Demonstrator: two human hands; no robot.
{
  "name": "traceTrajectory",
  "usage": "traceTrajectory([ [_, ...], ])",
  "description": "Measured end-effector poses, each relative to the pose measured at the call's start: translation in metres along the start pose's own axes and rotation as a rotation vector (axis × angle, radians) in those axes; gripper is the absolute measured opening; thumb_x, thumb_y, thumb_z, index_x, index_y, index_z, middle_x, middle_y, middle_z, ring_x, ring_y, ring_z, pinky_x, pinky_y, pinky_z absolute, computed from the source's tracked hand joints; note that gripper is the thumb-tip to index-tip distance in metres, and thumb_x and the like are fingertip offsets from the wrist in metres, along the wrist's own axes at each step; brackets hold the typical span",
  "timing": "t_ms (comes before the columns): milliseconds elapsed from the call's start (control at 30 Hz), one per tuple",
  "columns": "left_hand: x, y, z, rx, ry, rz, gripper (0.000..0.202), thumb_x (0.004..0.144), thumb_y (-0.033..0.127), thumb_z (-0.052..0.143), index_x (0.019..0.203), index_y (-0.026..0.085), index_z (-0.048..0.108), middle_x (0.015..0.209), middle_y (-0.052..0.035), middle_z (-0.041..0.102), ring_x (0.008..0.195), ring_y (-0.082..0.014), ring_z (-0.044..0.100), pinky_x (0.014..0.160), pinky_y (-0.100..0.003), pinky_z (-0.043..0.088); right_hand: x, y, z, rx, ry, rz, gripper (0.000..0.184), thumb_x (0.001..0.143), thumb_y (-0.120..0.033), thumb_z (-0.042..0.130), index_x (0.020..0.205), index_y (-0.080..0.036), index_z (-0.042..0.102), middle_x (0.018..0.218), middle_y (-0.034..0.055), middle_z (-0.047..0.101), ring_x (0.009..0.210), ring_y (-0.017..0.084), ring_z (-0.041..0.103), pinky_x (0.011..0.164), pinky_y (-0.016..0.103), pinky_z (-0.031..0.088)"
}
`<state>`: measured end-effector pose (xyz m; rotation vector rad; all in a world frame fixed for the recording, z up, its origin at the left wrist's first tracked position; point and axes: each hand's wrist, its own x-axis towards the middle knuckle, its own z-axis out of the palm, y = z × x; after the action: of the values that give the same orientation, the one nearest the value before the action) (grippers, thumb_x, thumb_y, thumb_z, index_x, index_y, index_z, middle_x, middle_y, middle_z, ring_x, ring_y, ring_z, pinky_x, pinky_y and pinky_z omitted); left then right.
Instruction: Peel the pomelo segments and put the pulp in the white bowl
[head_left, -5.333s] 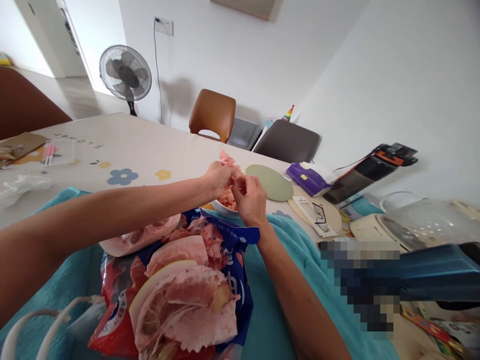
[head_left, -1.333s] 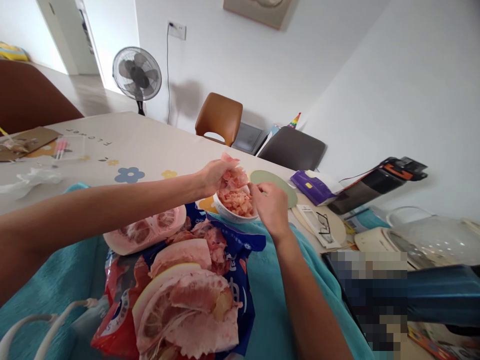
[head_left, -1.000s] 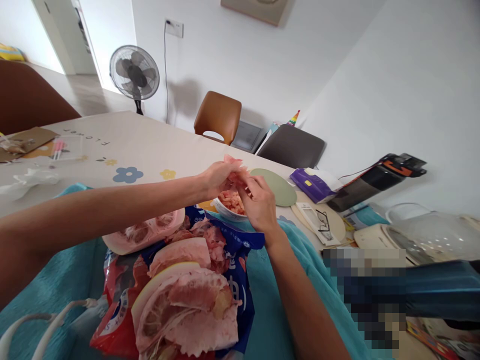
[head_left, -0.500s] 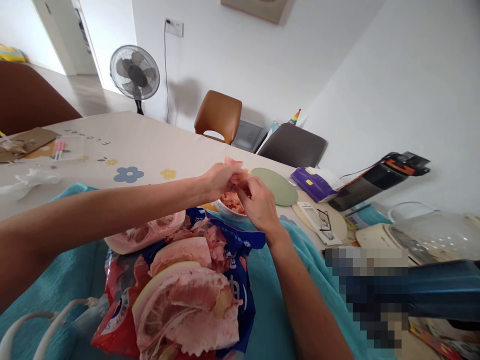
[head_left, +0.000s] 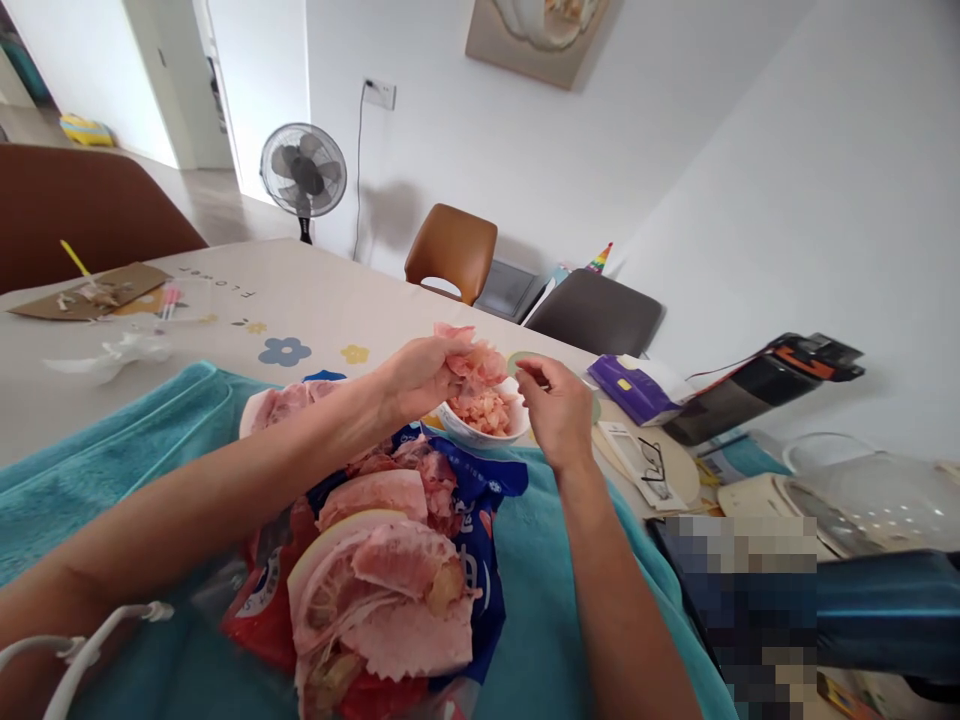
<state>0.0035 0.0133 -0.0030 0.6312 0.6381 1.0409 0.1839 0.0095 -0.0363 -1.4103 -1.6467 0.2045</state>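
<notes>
My left hand (head_left: 420,378) is closed on a ragged piece of pink pomelo flesh (head_left: 481,368), held just above a white bowl (head_left: 519,420). Loose pomelo pulp (head_left: 484,410) lies in that bowl. To the bowl's right, my right hand (head_left: 559,405) has thumb and fingers pinched together; whether anything small is between them is hidden. Nearer to me, a pomelo wedge (head_left: 405,555) with thick pink pith rests on a blue and red plastic bag (head_left: 491,475). Pieces of peel (head_left: 375,497) and torn membrane (head_left: 435,475) lie behind the wedge. Another pomelo piece (head_left: 281,400) is partly covered by my left forearm.
A teal towel (head_left: 540,560) is spread under the bag. Crumpled tissue (head_left: 112,355) and brown cardboard (head_left: 82,293) lie at left. On the right are a purple tissue pack (head_left: 634,388), glasses (head_left: 652,465), a dark bottle (head_left: 720,395) and a blurred-out patch. A white cable (head_left: 94,650) crosses the lower left.
My right hand has drawn away to the right from the pomelo piece in my left hand. More of the bowl now shows. The whole view has shifted slightly.
</notes>
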Motion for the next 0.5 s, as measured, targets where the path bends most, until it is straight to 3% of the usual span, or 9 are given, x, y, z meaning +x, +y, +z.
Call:
traceTrajectory([
  [133, 0.001, -0.001, -0.007, 0.027, 0.050, -0.018, 0.025, 0.085, 0.001, 0.050, 0.063, 0.013, 0.056, 0.053, 0.0003, 0.051, 0.047, -0.0098, 0.048, 0.054, -0.025, 0.044, 0.001, 0.007, 0.003, -0.023, 0.110, -0.045, 0.021, 0.086, -0.031, 0.053, 0.086, -0.019, 0.071, 0.089, 0.0078, 0.069, 0.081, 0.021, 0.064, 0.079, 0.038, 0.051],
  [300, 0.004, -0.006, -0.013, 0.073, -0.012, -0.002, 0.025, 0.083, 0.000, 0.051, 0.061, 0.013, 0.054, 0.055, -0.0006, 0.051, 0.049, -0.0110, 0.050, 0.052, -0.024, 0.043, 0.002, 0.021, 0.009, -0.189, -0.112, -0.108, 0.021, 0.083, -0.031, 0.057, 0.077, -0.019, 0.073, 0.111, 0.0122, 0.069, 0.105, 0.027, 0.062, 0.095, 0.045, 0.047],
  [333, 0.004, -0.007, -0.013, 0.079, -0.025, 0.001, 0.024, 0.083, 0.000, 0.051, 0.063, 0.013, 0.054, 0.056, -0.0006, 0.051, 0.050, -0.0111, 0.050, 0.053, -0.024, 0.043, 0.002, 0.020, 0.009, -0.207, -0.104, -0.103, 0.020, 0.082, -0.030, 0.057, 0.076, -0.019, 0.074, 0.113, 0.0123, 0.069, 0.108, 0.027, 0.061, 0.097, 0.046, 0.046],
  [433, 0.004, -0.009, -0.015, 0.078, -0.034, -0.005, 0.020, 0.082, 0.000, 0.052, 0.068, 0.012, 0.056, 0.061, -0.0010, 0.054, 0.054, -0.0107, 0.051, 0.057, -0.025, 0.046, -0.001, 0.006, 0.007, -0.124, 0.065, -0.062, 0.022, 0.083, -0.030, 0.055, 0.083, -0.019, 0.074, 0.103, 0.0109, 0.070, 0.097, 0.024, 0.063, 0.091, 0.041, 0.049],
  [500, 0.004, -0.010, -0.016, 0.085, -0.011, -0.012, 0.020, 0.083, 0.000, 0.051, 0.068, 0.012, 0.057, 0.061, -0.0012, 0.054, 0.055, -0.0108, 0.051, 0.060, -0.026, 0.048, -0.004, -0.006, 0.006, -0.004, 0.100, -0.016, 0.021, 0.081, -0.032, 0.057, 0.087, -0.019, 0.073, 0.092, 0.0079, 0.071, 0.082, 0.021, 0.064, 0.082, 0.036, 0.051],
])
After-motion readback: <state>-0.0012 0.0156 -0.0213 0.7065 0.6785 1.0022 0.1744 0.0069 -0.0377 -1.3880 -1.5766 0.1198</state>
